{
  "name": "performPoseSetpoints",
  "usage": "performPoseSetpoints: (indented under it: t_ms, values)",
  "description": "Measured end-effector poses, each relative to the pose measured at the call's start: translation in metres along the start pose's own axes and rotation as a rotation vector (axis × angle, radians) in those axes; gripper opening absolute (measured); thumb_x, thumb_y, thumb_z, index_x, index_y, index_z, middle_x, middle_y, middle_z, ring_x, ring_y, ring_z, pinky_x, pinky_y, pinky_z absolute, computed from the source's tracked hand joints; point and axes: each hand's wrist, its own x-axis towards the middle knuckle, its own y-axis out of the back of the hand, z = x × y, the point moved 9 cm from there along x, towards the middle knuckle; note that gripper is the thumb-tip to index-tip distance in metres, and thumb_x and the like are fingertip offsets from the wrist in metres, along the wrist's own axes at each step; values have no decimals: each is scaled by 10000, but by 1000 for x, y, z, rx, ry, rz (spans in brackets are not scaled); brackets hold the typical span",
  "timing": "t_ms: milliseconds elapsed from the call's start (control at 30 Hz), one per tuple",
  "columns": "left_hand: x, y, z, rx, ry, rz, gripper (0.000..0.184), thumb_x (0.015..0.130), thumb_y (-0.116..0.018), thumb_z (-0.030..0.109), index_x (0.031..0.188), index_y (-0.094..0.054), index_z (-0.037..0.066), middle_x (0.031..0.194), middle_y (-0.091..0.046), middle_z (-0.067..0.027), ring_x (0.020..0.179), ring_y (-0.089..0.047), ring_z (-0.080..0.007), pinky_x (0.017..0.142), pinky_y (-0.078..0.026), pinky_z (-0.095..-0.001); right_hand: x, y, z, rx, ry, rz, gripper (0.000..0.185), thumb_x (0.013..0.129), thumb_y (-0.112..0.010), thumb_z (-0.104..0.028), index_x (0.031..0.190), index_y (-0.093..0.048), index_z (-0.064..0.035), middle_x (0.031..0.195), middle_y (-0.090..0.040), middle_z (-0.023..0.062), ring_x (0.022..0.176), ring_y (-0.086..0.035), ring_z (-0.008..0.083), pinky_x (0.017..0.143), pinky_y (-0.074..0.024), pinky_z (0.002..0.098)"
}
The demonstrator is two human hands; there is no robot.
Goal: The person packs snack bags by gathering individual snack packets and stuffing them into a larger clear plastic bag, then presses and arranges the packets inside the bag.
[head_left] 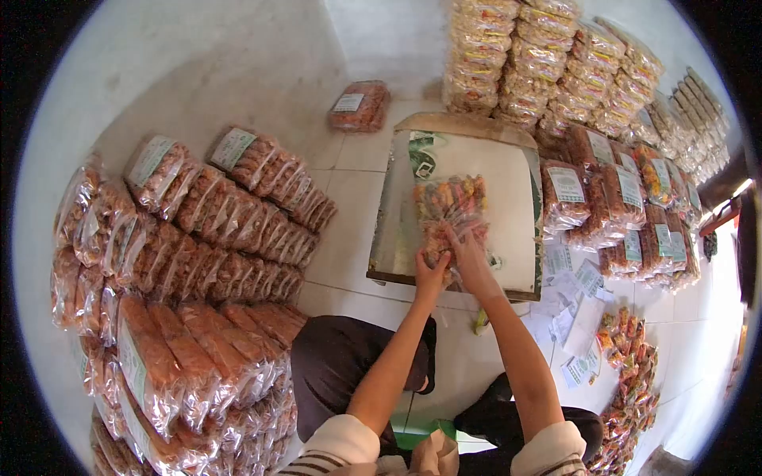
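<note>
A clear plastic bag of snacks (451,194) lies on a low white-topped table (512,190) in front of me. Its far end shows yellow, orange and reddish pieces, and its near end looks paler brown. My left hand (433,268) grips the near left side of the bag, thumb on top. Over the near right side lies my right hand (472,258), its fingers bent onto the plastic. The palms hide part of the bag's near end.
Bagged brown snacks (214,214) are stacked at left, with one labelled pack (359,107) behind the table. Tall stacks of pale packs (548,59) stand at back right, labelled packs (627,190) below them. Paper labels (575,317) and small colourful packets (631,373) lie on the floor at right.
</note>
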Motion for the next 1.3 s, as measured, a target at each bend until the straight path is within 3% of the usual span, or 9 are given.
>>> performPoseSetpoints:
  t_ms: [233, 333, 567, 667, 767, 833, 967, 1133, 1300]
  values:
    - [2, 2, -2, -93, 83, -56, 784, 736, -648, 441, 1292, -285, 24, 1207, -418, -149, 1049, -462, -219, 810, -420, -295, 30, -40, 18, 37, -12, -112, 677, 705, -569, -29, 1318, -286, -92, 681, -580, 143, 648, -586, 303, 539, -448, 382]
    - [2, 2, -2, -69, 110, -78, 755, 737, -651, 434, 1281, -298, 48, 1192, -426, -137, 1023, -475, -205, 770, -442, -295, 30, -34, 12, -208, -20, -101, 634, 714, -560, -31, 1296, -313, -76, 708, -588, 137, 672, -590, 281, 540, -454, 362]
    - [-17, -4, 18, -104, 113, -71, 725, 726, -663, 436, 1253, -319, 76, 1171, -432, -115, 1022, -471, -200, 789, -436, -304, 24, -31, 17, -18, -47, 24, 527, 748, -528, -19, 1248, -368, -51, 724, -578, 148, 671, -576, 289, 580, -460, 376]
    - [-18, -4, 21, -99, 107, -70, 768, 718, -670, 440, 1285, -293, 84, 1187, -424, -120, 1035, -466, -205, 799, -431, -306, 18, -33, 17, 105, 109, 270, 416, 804, -505, -45, 1204, -396, -23, 857, -584, 179, 771, -575, 298, 660, -462, 372]
    - [-18, -2, 25, -62, 105, -66, 816, 709, -672, 453, 1311, -263, 84, 1204, -417, -124, 1055, -458, -210, 810, -425, -310, 16, -36, 20, 288, -128, 16, 371, 849, -466, -72, 1205, -390, -2, 1053, -553, 180, 953, -536, 280, 798, -431, 340]
    - [-16, -1, 21, -25, 107, -61, 840, 704, -671, 465, 1321, -249, 80, 1212, -414, -125, 1066, -453, -212, 815, -423, -310, -13, -40, 38, 843, -394, 186, 349, 848, -454, -120, 1188, -432, -45, 1165, -486, 187, 1060, -452, 344, 939, -296, 412]
    - [-18, 2, 20, -72, 190, -44, 885, 693, -653, 518, 1332, -233, 72, 1245, -381, -143, 1087, -445, -224, 828, -415, -331, -41, -38, 18, 650, -260, 35, 406, 871, -450, -171, 1246, -382, -31, 1285, -387, 194, 1206, -330, 322, 1002, -239, 383]
    - [-18, 2, 29, -50, 187, -66, 911, 684, -649, 535, 1340, -220, 72, 1267, -350, -161, 1105, -435, -232, 830, -414, -346, -50, -19, -27, 708, -68, -115, 721, 823, -516, -124, 1367, -52, -29, 1407, -164, 185, 1314, -142, 280, 1050, -167, 349]
    - [-31, -5, 43, 138, 190, -76, 917, 658, -686, 514, 1315, -242, 52, 1282, -341, -172, 1153, -395, -257, 860, -395, -354, -44, -55, -3, 901, -281, -87, 701, 796, -516, -32, 1356, -96, -12, 1393, -176, 200, 1293, -176, 314, 1042, -187, 377]
